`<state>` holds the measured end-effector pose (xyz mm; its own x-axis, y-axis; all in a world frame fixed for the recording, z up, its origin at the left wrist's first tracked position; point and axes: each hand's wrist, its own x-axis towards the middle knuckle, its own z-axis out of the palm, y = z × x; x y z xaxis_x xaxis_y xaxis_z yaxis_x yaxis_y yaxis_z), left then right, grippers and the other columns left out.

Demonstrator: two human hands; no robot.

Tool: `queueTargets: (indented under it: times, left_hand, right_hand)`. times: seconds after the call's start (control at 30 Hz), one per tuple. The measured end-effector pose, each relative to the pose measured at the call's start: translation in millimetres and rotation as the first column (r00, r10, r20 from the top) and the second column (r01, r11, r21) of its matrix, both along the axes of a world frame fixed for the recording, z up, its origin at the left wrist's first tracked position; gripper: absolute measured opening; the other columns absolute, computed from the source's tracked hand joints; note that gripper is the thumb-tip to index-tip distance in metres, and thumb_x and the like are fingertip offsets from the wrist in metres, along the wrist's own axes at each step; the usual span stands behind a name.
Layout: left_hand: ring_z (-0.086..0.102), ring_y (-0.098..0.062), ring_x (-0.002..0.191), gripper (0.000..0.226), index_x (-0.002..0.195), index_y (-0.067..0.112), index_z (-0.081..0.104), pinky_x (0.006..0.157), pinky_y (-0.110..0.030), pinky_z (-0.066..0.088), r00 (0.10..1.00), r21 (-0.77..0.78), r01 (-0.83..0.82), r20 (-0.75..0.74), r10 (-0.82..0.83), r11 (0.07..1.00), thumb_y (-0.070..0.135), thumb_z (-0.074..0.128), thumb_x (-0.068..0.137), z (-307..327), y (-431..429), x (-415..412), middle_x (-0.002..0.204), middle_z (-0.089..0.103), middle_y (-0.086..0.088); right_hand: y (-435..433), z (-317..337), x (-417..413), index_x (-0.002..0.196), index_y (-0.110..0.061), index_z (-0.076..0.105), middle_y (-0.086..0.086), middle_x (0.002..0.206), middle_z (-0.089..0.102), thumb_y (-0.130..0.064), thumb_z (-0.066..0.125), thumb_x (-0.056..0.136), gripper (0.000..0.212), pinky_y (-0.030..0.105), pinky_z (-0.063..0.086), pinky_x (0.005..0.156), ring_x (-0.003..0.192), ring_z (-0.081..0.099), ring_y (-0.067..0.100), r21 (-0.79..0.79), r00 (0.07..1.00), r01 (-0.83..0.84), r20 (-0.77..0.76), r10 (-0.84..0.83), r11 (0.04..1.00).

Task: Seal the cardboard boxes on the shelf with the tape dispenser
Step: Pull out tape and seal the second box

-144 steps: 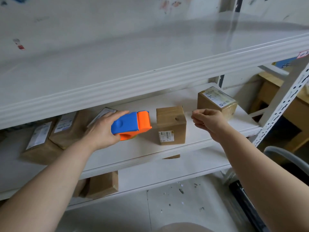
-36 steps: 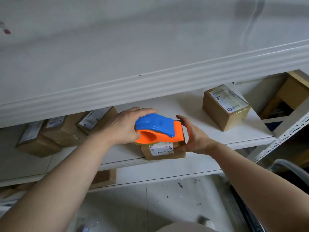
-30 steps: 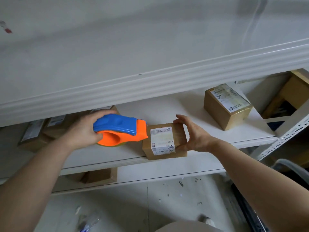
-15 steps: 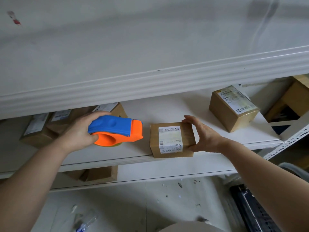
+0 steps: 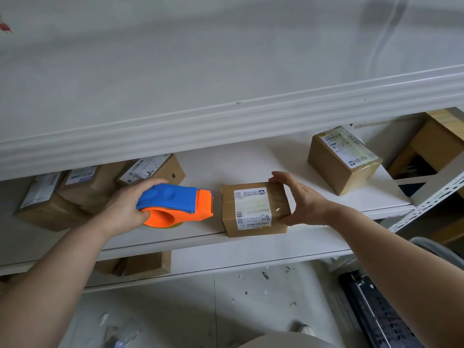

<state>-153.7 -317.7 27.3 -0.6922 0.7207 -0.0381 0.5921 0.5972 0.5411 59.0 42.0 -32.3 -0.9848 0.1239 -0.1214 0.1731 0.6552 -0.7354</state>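
**Dispenser point(image 5: 175, 205) withdrawn from box point(image 5: 253, 209): tape pass judged complete**

The left hand point(image 5: 123, 212) grips the dispenser, fingers wrapped over its blue back. The orange nose points right, just beside the box's left face and not touching it. A second ago the dispenser sat on top of the box; it has since drawn off to the left. Glossy tape shows across the box top and label, so this box looks sealed. The right hand point(image 5: 301, 202) holds the box's right side, thumb at the near corner, fingers curled over the far edge. The box sits at the near edge of the shelf point(image 5: 251, 159). The left boxes point(image 5: 82, 187) and right box point(image 5: 344, 159) lie farther back.
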Motion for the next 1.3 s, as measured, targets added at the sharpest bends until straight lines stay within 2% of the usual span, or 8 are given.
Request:
queueTargets:
  times: [0.23,0.33,0.43,0.8,1.03,1.13,1.23,1.3]
  left_hand:
    - [0.047,-0.016,0.120,0.094,0.119,0.063,0.039,0.099,-0.034,0.040,0.996,-0.056,0.011,-0.092,-0.016,0.998,-0.009,0.059,0.063,-18.5,15.8,6.9,0.128,0.052,0.005]
    - [0.048,-0.017,0.120,0.092,0.121,0.059,0.041,0.100,-0.034,0.040,0.996,-0.034,-0.013,-0.091,0.010,0.999,-0.010,0.059,0.063,-20.4,16.2,8.7,0.128,0.053,0.004]
    - [0.048,-0.016,0.120,0.097,0.114,0.070,0.035,0.100,-0.036,0.041,0.995,-0.021,-0.001,-0.104,-0.001,1.000,-0.009,0.059,0.062,-20.8,16.7,10.8,0.127,0.053,0.005]
    - [0.047,-0.021,0.119,0.079,0.129,0.037,0.048,0.099,-0.039,0.041,0.993,-0.041,-0.026,-0.118,0.021,0.999,-0.007,0.059,0.064,-24.9,18.0,14.9,0.126,0.053,0.000]
    - [0.048,-0.017,0.116,0.078,0.128,0.037,0.048,0.095,-0.033,0.040,0.997,0.012,-0.030,-0.067,0.031,0.999,-0.008,0.057,0.065,-29.8,14.5,20.6,0.122,0.053,0.002]
    - [0.048,-0.015,0.117,0.079,0.130,0.037,0.049,0.097,-0.032,0.042,0.998,0.039,-0.023,-0.062,0.026,0.999,-0.009,0.056,0.066,-25.0,14.8,26.9,0.125,0.052,0.005]
    - [0.048,-0.015,0.121,0.079,0.129,0.039,0.049,0.101,-0.035,0.042,0.998,0.068,-0.033,-0.055,0.037,0.997,-0.008,0.055,0.066,-14.5,14.7,33.8,0.128,0.053,0.008]
    - [0.049,-0.014,0.121,0.079,0.127,0.044,0.047,0.100,-0.033,0.042,0.993,0.099,-0.044,-0.102,0.054,0.994,-0.005,0.056,0.065,-1.3,15.4,38.9,0.127,0.053,0.012]
  right_hand:
    - [-6.1,6.3,0.4,0.149,-0.023,0.015,-0.007,0.146,0.035,-0.015,0.085,0.058,0.115,0.030,0.026,0.114,0.136,0.035,0.015,0.093,1.000,-0.002,-0.002,0.003,0.996]
    - [-21.9,17.6,1.6,0.153,-0.022,-0.004,-0.007,0.161,0.002,-0.050,0.079,0.065,0.124,0.046,-0.007,0.119,0.148,-0.008,0.013,0.381,0.998,-0.067,0.015,0.067,0.922]
    - [-51.8,9.9,0.5,0.151,-0.023,-0.014,-0.007,0.157,-0.020,-0.086,0.041,0.069,0.118,0.046,-0.015,0.117,0.143,-0.027,0.014,0.630,0.973,-0.174,-0.007,0.230,0.756]
    - [-77.7,-5.3,-9.3,0.154,-0.023,0.007,-0.002,0.161,0.002,-0.082,0.033,0.075,0.102,0.050,0.002,0.114,0.148,-0.001,0.021,0.765,0.939,-0.253,0.047,0.340,0.592]
    - [-100.8,8.3,-19.1,0.152,-0.017,0.013,0.002,0.160,0.012,-0.065,0.062,0.075,0.103,0.042,-0.005,0.119,0.149,0.005,0.021,0.697,0.960,-0.189,-0.017,0.279,0.692]
    - [-109.4,25.8,-47.1,0.152,-0.017,-0.007,0.009,0.161,-0.004,-0.053,0.074,0.067,0.123,0.049,-0.003,0.119,0.148,-0.008,0.025,0.685,0.985,-0.161,0.065,0.160,0.711]
    - [-108.7,34.0,-67.6,0.151,-0.021,-0.013,0.010,0.153,0.023,-0.049,0.074,0.067,0.125,0.056,0.015,0.115,0.142,0.020,0.030,0.649,0.965,-0.260,0.204,0.166,0.715]
    - [-92.2,39.5,-67.2,0.152,-0.022,-0.005,0.004,0.140,0.035,-0.045,0.080,0.062,0.126,0.052,0.024,0.113,0.132,0.034,0.025,0.518,0.982,-0.191,0.097,0.165,0.834]
